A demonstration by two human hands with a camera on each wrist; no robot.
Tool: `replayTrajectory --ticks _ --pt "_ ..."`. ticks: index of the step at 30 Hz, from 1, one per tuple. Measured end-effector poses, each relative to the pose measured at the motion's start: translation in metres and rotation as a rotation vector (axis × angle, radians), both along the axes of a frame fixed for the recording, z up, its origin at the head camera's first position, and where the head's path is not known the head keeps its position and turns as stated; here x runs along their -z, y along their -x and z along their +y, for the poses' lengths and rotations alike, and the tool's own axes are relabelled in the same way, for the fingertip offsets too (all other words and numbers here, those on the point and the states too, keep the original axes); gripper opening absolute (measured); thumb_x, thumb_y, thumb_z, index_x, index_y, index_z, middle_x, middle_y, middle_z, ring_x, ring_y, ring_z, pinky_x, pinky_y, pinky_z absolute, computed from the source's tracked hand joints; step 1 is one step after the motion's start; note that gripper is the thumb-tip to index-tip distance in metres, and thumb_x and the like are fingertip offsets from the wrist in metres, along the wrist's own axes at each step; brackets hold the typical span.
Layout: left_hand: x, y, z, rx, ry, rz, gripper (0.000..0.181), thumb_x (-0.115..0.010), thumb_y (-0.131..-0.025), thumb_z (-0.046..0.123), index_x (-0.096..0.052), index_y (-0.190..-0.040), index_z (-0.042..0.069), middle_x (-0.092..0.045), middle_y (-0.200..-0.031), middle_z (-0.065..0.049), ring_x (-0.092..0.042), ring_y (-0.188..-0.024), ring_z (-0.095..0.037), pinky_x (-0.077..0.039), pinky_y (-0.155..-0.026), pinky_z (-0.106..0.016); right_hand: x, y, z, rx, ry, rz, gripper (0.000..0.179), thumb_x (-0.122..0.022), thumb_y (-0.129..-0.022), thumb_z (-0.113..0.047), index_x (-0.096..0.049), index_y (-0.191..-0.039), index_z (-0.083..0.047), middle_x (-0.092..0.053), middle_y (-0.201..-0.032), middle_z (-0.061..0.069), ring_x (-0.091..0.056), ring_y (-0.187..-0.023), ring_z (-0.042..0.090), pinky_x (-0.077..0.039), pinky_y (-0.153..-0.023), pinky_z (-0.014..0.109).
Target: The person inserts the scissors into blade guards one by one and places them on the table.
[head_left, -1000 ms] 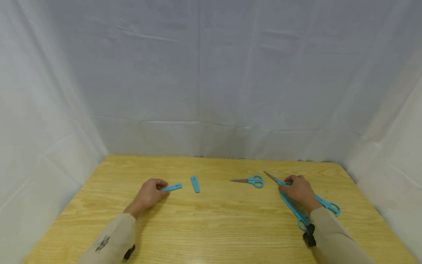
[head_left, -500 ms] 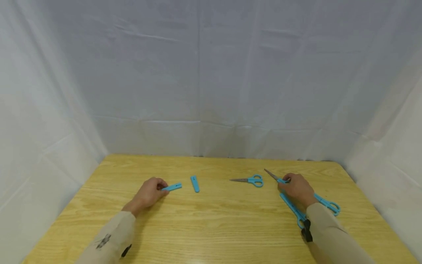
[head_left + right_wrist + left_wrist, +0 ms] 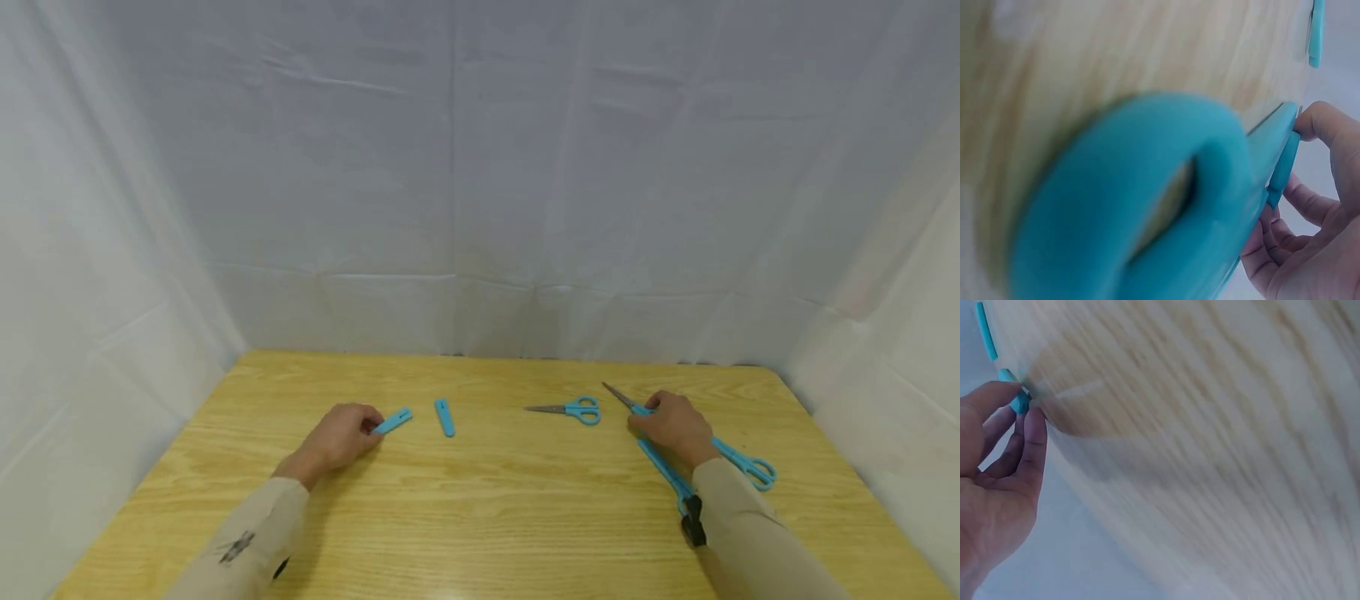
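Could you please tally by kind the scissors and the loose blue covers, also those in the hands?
Scissors: 4, one in the right hand
Loose blue covers: 2, one in the left hand
Total: 6

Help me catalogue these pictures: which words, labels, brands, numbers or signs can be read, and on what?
None: no word, label, brand, number or sign can be read in any view.
Dark mark on the left sleeve: too small and blurred to tell whether it is lettering.
Blue sheath in the left hand, scissors in the right hand: no legible text.
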State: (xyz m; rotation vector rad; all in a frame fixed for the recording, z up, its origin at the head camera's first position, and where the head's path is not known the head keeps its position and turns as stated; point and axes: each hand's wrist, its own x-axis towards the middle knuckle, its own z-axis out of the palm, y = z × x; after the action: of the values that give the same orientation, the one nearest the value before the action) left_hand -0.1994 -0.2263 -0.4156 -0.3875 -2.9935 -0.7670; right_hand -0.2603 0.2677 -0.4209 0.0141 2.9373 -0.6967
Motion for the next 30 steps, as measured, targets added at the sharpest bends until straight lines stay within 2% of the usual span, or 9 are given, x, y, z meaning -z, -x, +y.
replayTrajectory --ticks 3,7,12,19,26,30 --pt "0.0 0.0 0.001 0.015 0.041 0.018 0.015 -0.066 -0.084 0.001 -0.07 -0.098 0.0 -0.066 -0.088 -0.005 -0.059 -0.078 -0.019 -0.051 -0.073 -0.04 0.001 -0.001 0.0 -0.001 0.008 0.009 0.05 -0.065 -0.085 -0.042 -0.058 -0.111 0.0 -0.062 -0.096 0.014 -0.057 -0.073 0.024 -0.047 -0.062 0.041" --pt "0.001 0.0 0.001 0.01 0.053 0.043 0.014 -0.065 -0.084 0.0 -0.072 -0.096 0.001 -0.067 -0.09 -0.006 -0.059 -0.079 -0.021 -0.051 -0.072 -0.041 0.002 0.0 0.001 0.0 0.034 0.023 0.046 -0.064 -0.085 -0.037 -0.057 -0.111 0.0 -0.061 -0.091 0.012 -0.054 -0.069 0.024 -0.044 -0.058 0.039" --pt "0.005 -0.001 -0.004 -0.032 -0.027 0.035 0.014 -0.07 -0.086 0.005 -0.072 -0.099 0.0 -0.068 -0.094 -0.009 -0.063 -0.088 -0.027 -0.053 -0.076 -0.043 0.005 0.001 0.003 0.02 0.04 0.045 0.043 -0.064 -0.083 -0.032 -0.058 -0.112 0.0 -0.062 -0.093 0.014 -0.055 -0.072 0.025 -0.045 -0.06 0.04" --pt "0.007 -0.003 -0.01 -0.044 -0.123 0.014 0.016 -0.072 -0.085 0.007 -0.072 -0.098 0.0 -0.068 -0.093 -0.007 -0.063 -0.085 -0.024 -0.053 -0.075 -0.041 0.007 0.0 0.008 0.011 0.076 0.1 0.042 -0.065 -0.084 -0.027 -0.06 -0.112 0.004 -0.064 -0.095 0.016 -0.058 -0.075 0.026 -0.049 -0.064 0.043" --pt "0.002 -0.008 -0.01 -0.05 -0.17 0.033 0.017 -0.072 -0.085 0.009 -0.072 -0.1 0.0 -0.068 -0.091 -0.005 -0.062 -0.083 -0.02 -0.052 -0.071 -0.037 0.003 -0.005 0.013 -0.025 0.16 0.147 0.045 -0.066 -0.088 -0.026 -0.058 -0.119 0.007 -0.067 -0.088 0.012 -0.061 -0.069 0.021 -0.051 -0.062 0.039" --pt "-0.004 -0.011 -0.007 -0.036 -0.179 0.037 0.017 -0.072 -0.085 0.01 -0.073 -0.1 0.002 -0.068 -0.091 -0.003 -0.061 -0.081 -0.018 -0.052 -0.07 -0.035 -0.004 -0.013 0.011 -0.058 0.191 0.178 0.043 -0.065 -0.09 -0.024 -0.058 -0.119 0.007 -0.067 -0.095 0.016 -0.062 -0.073 0.023 -0.051 -0.062 0.039"
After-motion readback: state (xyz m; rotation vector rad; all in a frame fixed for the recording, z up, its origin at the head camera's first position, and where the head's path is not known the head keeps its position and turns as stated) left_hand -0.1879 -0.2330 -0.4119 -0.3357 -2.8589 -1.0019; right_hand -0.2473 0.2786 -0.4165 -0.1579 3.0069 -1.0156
